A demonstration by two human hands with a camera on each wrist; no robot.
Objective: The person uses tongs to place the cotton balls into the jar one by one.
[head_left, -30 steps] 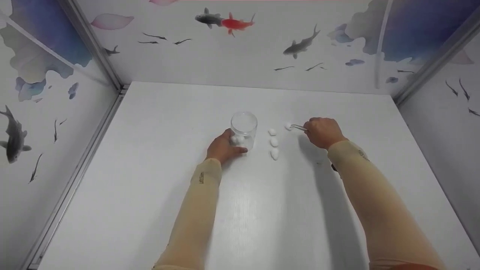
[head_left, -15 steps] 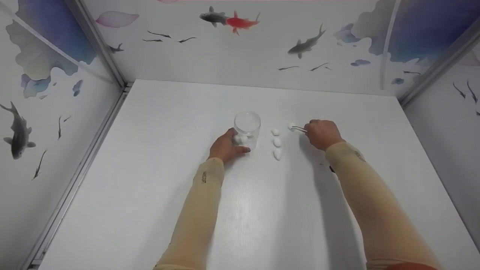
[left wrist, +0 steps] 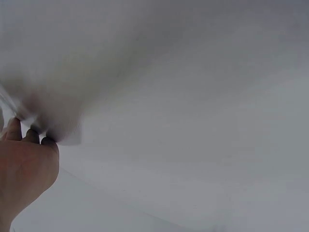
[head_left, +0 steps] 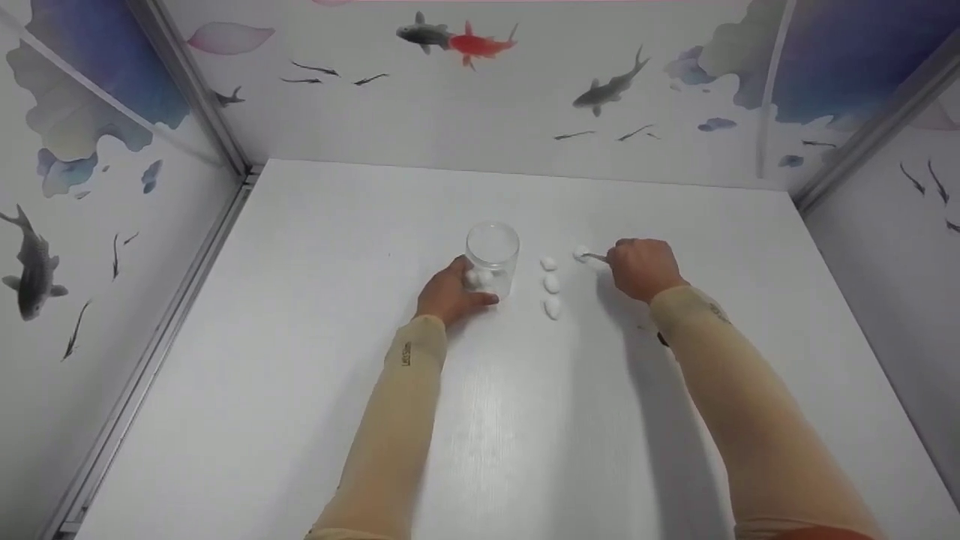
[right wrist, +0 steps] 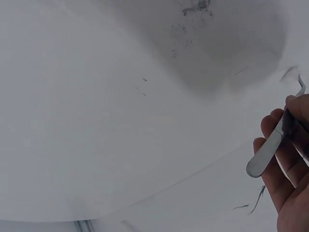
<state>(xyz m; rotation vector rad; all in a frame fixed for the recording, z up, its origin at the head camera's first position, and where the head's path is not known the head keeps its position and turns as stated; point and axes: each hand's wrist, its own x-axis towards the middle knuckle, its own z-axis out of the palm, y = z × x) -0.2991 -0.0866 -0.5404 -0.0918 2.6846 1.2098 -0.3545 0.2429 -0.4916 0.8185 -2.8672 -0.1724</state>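
Observation:
In the head view my left hand (head_left: 448, 296) grips the side of a clear round jar (head_left: 504, 271), thumb along its near side. White cotton balls (head_left: 481, 278) show through the jar's wall. My right hand (head_left: 645, 268) holds metal tweezers (head_left: 597, 257), their tips at a cotton ball (head_left: 580, 253) on the table. The right wrist view shows the tweezers' broad rounded end (right wrist: 263, 157) lying across my fingers. Between jar and right hand, three more cotton balls (head_left: 552, 284) lie in a row. Only a few left fingers (left wrist: 32, 136) show at the left wrist view's edge.
The white table (head_left: 315, 247) is enclosed by a back wall (head_left: 517, 97) and side walls printed with fish and leaves. A metal rail (head_left: 150, 352) runs along the left edge. A small dark mark (head_left: 641, 327) sits on the table below my right hand.
The tweezers' prongs, apart half a second ago, now look pressed together at the cotton ball. The left hand stays on the jar. The view has shifted slightly.

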